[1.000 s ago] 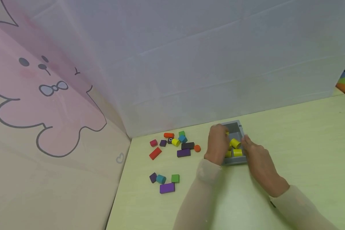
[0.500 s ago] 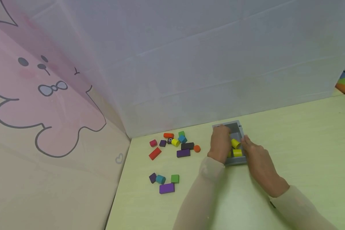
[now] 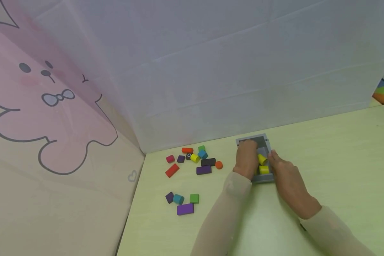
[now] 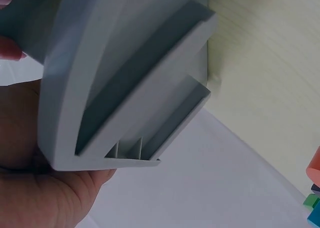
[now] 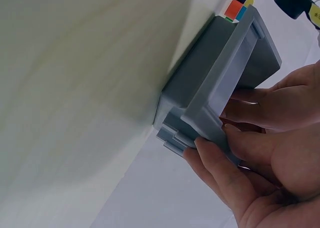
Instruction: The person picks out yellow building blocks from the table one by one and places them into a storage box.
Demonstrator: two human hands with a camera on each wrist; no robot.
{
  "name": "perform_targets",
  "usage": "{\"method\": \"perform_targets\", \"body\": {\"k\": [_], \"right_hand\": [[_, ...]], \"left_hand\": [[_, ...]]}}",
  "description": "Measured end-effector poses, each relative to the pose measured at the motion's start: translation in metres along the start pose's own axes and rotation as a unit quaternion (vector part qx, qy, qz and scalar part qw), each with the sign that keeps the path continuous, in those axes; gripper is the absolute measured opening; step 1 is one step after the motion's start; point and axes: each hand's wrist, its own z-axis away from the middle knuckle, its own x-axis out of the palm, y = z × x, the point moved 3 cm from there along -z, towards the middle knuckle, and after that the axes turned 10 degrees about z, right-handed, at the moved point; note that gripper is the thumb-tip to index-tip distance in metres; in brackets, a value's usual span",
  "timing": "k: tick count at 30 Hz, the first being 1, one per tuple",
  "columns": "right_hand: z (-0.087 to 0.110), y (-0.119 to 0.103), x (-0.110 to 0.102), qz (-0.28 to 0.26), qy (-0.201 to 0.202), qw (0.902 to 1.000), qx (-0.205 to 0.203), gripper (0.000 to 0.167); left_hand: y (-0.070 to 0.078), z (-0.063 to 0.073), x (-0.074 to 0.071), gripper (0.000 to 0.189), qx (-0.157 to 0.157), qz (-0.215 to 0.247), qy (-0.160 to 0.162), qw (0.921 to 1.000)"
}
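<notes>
A small grey plastic bin [image 3: 265, 177] stands on the table with several yellow cylinder blocks [image 3: 264, 169] inside. My right hand [image 3: 289, 179] grips the bin's right side, and the right wrist view shows its thumb and fingers [image 5: 215, 168] pinching the rim. My left hand [image 3: 247, 158] reaches down into the bin over its left side. Its fingers [image 5: 245, 107] are bent inside the bin in the right wrist view; I cannot tell whether they hold a block. Ledges on the outer wall of the bin [image 4: 145, 87] fill much of the left wrist view.
Left of the bin lies a group of coloured blocks, among them a purple block [image 3: 203, 170], a red block [image 3: 172, 170] and an orange round block [image 3: 219, 165]. Nearer are a green cube [image 3: 194, 198] and a violet block [image 3: 185, 209]. A white cloth wall [image 3: 211, 89] rises behind.
My left hand has moved slightly right and deeper into the bin, covering more of the yellow cylinder blocks. My right hand keeps its grip in the same place.
</notes>
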Motion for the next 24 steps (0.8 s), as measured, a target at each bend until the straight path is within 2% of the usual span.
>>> {"method": "perform_targets", "body": {"k": [9, 24], "right_hand": [[0.0, -0.001, -0.001, -0.008, -0.004, 1.0, 0.0, 0.038], [0.001, 0.001, 0.0, -0.013, 0.0, 0.9999, -0.001, 0.039]], "left_hand": [[0.001, -0.002, 0.004, 0.024, 0.006, -0.036, -0.001, 0.9993], [0.002, -0.006, 0.015, 0.027, -0.006, -0.052, -0.016, 0.9985]]}}
